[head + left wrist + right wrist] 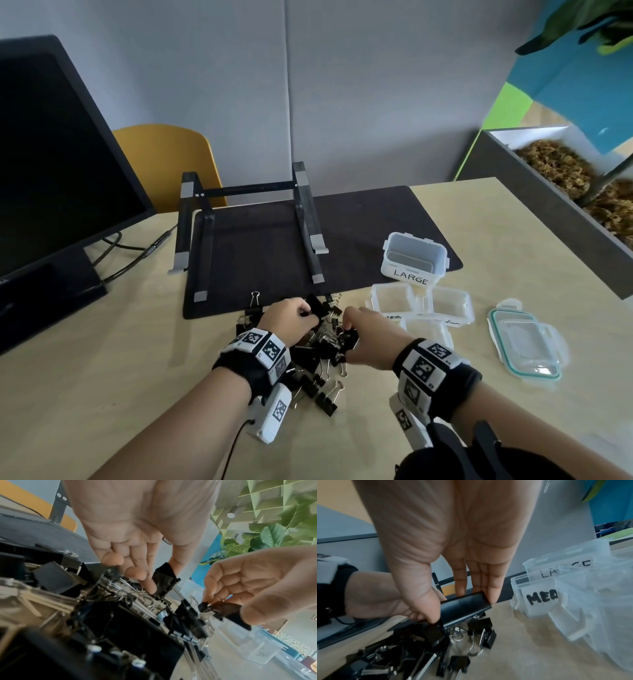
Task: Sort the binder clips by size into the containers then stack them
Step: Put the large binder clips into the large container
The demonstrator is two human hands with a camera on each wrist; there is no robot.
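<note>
1. At the far left stands a dark monitor [51, 178], and to its right a black laptop stand [251, 226] on a dark desk mat [359, 233].
2. The pile of binder clips [317, 363] lies on the near side of the mat, on the wooden table [102, 377], between the two wrists.
3. The left hand [291, 320] is over the far left part of the pile, and its thumb and fingers pinch a large black clip [163, 578].
4. The right hand [368, 337] pinches another large binder clip [464, 607] by its black body, just above the pile.
5. To the right stands the container marked LARGE [414, 258], with three smaller clear containers [419, 310] near it; all look without clips.
6. At the far right lies a clear lid [525, 344].
7. I think the clips are light but stiff, with smooth and slippery metal. The wire handles tangle in the pile, so it is better to hold the flat black body from both sides and lift slowly.
</note>
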